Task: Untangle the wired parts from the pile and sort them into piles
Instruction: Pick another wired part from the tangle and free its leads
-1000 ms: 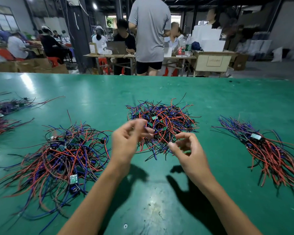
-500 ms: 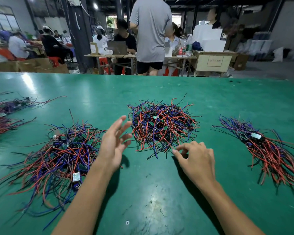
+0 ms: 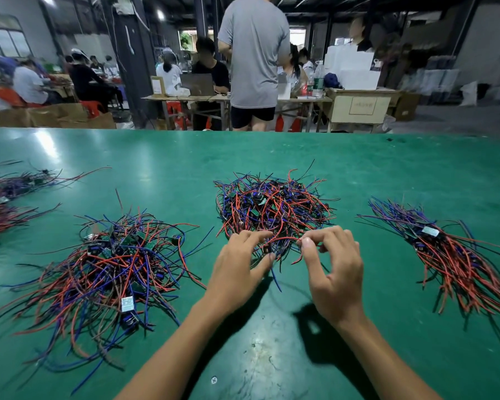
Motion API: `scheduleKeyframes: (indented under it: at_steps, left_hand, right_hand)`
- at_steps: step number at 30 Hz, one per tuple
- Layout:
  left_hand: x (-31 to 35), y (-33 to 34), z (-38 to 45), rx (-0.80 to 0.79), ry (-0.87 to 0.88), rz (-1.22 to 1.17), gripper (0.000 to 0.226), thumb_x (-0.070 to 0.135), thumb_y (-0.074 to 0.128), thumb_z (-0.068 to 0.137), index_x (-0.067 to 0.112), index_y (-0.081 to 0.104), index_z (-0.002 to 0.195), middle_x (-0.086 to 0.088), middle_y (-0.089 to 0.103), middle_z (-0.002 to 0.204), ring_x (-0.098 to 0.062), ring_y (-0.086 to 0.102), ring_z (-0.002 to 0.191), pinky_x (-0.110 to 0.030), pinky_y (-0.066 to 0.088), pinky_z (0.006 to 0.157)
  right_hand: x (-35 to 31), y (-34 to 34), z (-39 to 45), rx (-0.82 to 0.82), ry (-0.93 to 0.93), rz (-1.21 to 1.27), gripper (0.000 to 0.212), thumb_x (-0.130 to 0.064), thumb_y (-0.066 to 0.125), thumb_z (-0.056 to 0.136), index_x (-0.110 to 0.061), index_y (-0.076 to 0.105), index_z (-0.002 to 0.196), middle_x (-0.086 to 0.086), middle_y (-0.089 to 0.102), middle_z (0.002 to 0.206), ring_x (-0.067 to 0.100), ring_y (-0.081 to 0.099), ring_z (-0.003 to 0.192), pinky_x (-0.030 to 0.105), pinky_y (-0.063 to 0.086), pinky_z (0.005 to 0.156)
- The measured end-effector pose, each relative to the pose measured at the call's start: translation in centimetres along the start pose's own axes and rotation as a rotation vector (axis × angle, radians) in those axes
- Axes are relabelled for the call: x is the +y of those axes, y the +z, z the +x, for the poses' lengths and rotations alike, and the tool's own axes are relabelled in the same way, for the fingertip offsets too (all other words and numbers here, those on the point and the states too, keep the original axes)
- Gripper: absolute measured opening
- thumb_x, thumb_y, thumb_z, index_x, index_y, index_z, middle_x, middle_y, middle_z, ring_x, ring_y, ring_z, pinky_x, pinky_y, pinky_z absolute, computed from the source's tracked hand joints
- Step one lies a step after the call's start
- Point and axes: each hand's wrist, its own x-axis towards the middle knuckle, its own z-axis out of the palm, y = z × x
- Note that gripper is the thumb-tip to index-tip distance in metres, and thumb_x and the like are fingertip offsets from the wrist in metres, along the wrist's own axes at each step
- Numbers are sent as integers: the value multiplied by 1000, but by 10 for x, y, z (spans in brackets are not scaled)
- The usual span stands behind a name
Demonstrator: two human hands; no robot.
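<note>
Where the green table (image 3: 272, 157) stretches out ahead of me, four heaps of red and blue wired parts lie well apart on it. The loose pile on my left (image 3: 107, 272) is the widest, its wires sprawling in every direction with small circuit boards mixed in. The tangled pile in the middle (image 3: 272, 209) sits just beyond my fingers, dense and knotted. On my right a combed-out bundle (image 3: 456, 255) lies with its wires running roughly one way, toward the near right. At the far left edge a smaller heap (image 3: 0, 203) is only partly in view.

My left hand (image 3: 237, 269) rests at the near edge of the tangled pile, fingers bent and reaching into the wires, thumb stretched toward the right; whether it actually grips anything I cannot tell. My right hand (image 3: 335, 272) is raised just beside it, thumb and forefinger pressed together on a red wire (image 3: 280, 240) that arches across between my two hands. The other fingers of that hand curl loosely above. A single blue wire end (image 3: 275, 280) trails out onto the table between my wrists.
</note>
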Motion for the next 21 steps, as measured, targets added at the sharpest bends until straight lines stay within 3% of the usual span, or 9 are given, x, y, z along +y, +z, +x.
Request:
scheduleKeyframes:
  at_steps: [3, 5, 8, 10, 16, 19, 21]
  left_hand:
    - [4, 1, 1, 14, -69, -192, 34, 32, 67, 95, 30, 64, 130, 13, 67, 116, -8, 57, 96, -28, 48, 90]
    - [8, 1, 2, 13, -157, -367, 28, 31, 73, 91, 27, 72, 119, 12, 74, 104, -9, 64, 88, -26, 50, 78]
    - [10, -3, 5, 6, -308, -628, 20, 32, 83, 80, 24, 79, 97, 4, 78, 92, -17, 72, 90, -28, 57, 82]
    - [11, -7, 5, 21, -339, -724, 21, 38, 85, 71, 26, 80, 88, 1, 79, 89, -12, 69, 83, -21, 55, 79]
    - [17, -20, 8, 126, -322, -899, 18, 40, 77, 70, 22, 77, 75, 11, 72, 70, 5, 59, 63, -8, 44, 63]
    - [18, -24, 10, 171, -394, -883, 33, 53, 70, 72, 20, 73, 68, 6, 74, 71, -1, 65, 65, -15, 47, 64]
    - [17, -27, 11, 133, -461, -935, 50, 61, 66, 69, 13, 69, 79, -4, 78, 83, -9, 69, 68, -19, 49, 63]
  right_hand:
    - [-1, 0, 1, 21, 37, 105, 15, -25, 53, 97, -19, 64, 87, -10, 60, 87, 18, 53, 81, 41, 43, 76]
    - [-2, 0, 1, 51, 82, 160, 13, -25, 53, 98, -23, 63, 89, -12, 60, 87, 17, 55, 82, 31, 44, 77]
    - [-1, -1, 4, 123, 194, 240, 17, -32, 52, 99, -24, 63, 91, -14, 63, 87, 16, 59, 82, 19, 42, 75]
    - [1, -1, 7, 157, 256, 259, 21, -39, 51, 98, -24, 64, 89, -9, 64, 82, 13, 58, 77, 16, 42, 73]
    - [8, -1, 11, 167, 373, 299, 18, -36, 54, 98, -27, 62, 85, -10, 61, 65, 9, 56, 62, 28, 45, 67]
    - [5, -1, 10, 143, 349, 295, 18, -37, 55, 98, -27, 63, 85, -9, 62, 63, 6, 57, 59, 20, 43, 63]
    - [2, -1, 9, 122, 317, 282, 19, -38, 56, 99, -27, 63, 85, -9, 62, 64, 5, 58, 59, 14, 41, 62]
